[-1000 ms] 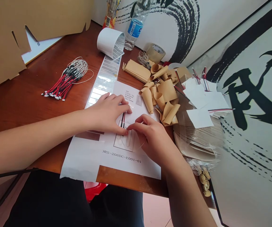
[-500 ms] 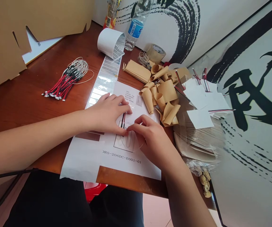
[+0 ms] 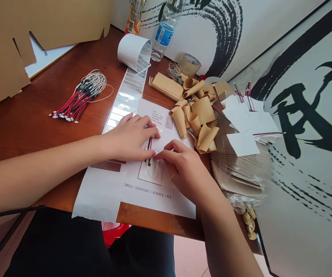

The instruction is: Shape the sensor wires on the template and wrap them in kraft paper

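Left hand [image 3: 131, 138] and right hand [image 3: 183, 171] are nearly together, fingertips right at the red-black wire [image 3: 149, 151], which lies between them on a clear film disc [image 3: 158, 172] on the paper sheet [image 3: 160, 202]. Can't tell if they're gripping it.

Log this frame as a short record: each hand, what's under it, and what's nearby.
left hand: resting on printed paper, beside red-and-black wires
right hand: fingers at the wires, above clear plastic film
nearby: brown paper curls, wire bundle
beyond: water bottle, tape roll
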A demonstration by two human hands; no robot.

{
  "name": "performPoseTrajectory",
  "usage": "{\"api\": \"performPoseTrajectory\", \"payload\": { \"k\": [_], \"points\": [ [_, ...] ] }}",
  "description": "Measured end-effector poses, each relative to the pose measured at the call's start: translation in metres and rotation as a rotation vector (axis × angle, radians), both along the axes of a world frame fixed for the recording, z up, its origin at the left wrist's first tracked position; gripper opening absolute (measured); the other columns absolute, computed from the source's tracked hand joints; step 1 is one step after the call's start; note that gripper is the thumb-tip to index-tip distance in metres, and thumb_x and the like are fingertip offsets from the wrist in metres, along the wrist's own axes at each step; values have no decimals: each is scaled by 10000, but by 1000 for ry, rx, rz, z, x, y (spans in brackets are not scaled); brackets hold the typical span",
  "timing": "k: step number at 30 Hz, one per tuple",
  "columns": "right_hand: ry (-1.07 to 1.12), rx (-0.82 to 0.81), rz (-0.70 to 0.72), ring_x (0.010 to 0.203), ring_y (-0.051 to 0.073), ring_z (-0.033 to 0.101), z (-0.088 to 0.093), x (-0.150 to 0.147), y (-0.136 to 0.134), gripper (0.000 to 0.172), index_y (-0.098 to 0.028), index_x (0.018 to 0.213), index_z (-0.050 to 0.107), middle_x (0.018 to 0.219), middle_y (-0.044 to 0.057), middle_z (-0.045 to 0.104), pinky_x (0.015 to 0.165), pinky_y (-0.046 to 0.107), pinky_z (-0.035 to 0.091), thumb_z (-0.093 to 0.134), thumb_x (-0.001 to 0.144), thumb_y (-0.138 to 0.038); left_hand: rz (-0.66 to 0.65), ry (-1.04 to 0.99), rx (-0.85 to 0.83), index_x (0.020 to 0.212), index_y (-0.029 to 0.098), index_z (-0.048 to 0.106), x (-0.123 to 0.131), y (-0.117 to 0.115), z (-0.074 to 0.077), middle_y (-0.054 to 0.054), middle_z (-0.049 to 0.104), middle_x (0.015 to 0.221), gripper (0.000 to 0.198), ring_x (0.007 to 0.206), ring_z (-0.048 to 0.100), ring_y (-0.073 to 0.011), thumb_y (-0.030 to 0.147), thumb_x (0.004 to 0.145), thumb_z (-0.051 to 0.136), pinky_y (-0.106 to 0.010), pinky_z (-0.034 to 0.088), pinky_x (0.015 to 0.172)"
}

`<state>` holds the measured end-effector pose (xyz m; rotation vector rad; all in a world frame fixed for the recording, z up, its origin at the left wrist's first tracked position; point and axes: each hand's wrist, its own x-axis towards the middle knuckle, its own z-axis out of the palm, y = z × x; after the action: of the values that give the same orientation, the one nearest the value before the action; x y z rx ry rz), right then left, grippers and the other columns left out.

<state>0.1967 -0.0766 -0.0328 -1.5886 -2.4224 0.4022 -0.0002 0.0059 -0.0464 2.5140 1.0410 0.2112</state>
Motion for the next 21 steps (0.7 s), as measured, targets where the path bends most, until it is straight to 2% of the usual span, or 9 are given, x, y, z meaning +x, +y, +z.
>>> {"api": "performPoseTrajectory", "payload": {
  "k": [4,10,21],
  "points": [
    [12,3,6,795,188,600,-1,1,-1,438,-216,980,783,982,75,632,760,346,486,464,824,41,20,7,13,1316,262,665,2,-3,1,-103,558,1384,533,1306,476,-325,538,875,549,-514,221,1220],
    [56,24,9,796,187,618,3,1,-2,374,-221,1009,781,956,65,654,753,335,495,477,914,-24,33,16,-5,1317,257,661,3,-4,3,-101,557,1386,538,1306,482,-319,538,865,584,-516,208,1228],
    [41,-20,6,775,190,617,5,0,-2,391,-242,958,785,935,57,633,747,335,502,478,881,-12,39,24,13,1319,260,656,4,-4,1,-102,561,1377,537,1305,479,-326,530,858,597,-511,232,1214]
  ]
}}
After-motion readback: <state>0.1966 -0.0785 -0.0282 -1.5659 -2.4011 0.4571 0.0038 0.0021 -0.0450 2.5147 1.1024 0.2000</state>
